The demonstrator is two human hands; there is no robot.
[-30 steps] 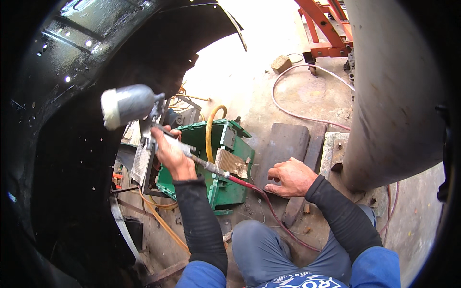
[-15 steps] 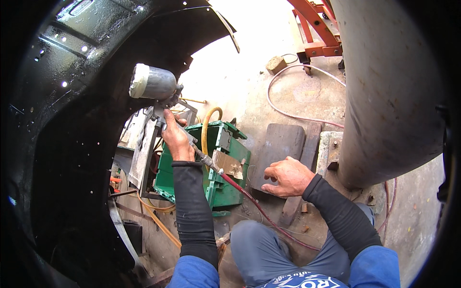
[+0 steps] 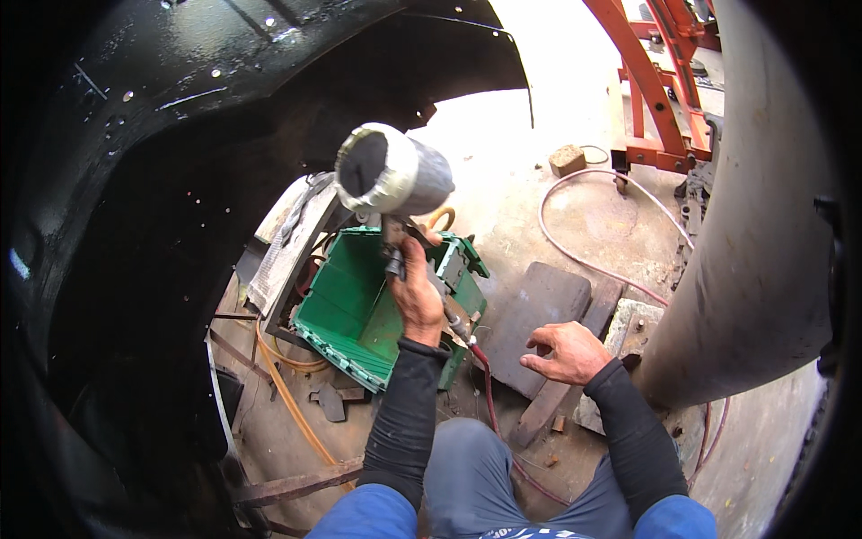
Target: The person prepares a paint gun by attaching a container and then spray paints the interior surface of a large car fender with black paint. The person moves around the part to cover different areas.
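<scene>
My left hand [image 3: 417, 301] is wrapped round the handle of a spray gun [image 3: 392, 235]. The gun's grey cup [image 3: 431, 175] sits above the hand, its end ringed with pale tape and turned partly toward me. A dark red hose [image 3: 488, 386] joins the gun below my hand and runs down past my knee. To the left curves a glossy black metal panel [image 3: 296, 76] with small holes; the gun is apart from it in this view. With nothing in it, my right hand [image 3: 567, 353] hovers by a dark slab [image 3: 548, 310], fingers loosely bent and thumb apart.
Below the gun stands a green plastic crate [image 3: 346, 278]. A hammer [image 3: 330, 402] lies near yellow hoses [image 3: 292, 400] on the floor. On the right rises a large grey curved cylinder [image 3: 745, 242]. An orange metal frame [image 3: 648, 94] and a pale hose [image 3: 575, 251] are farther off.
The spray gun has swung right, away from the black panel, and its cup end has turned toward me. The view has shifted too. My right hand keeps its loose pose.
</scene>
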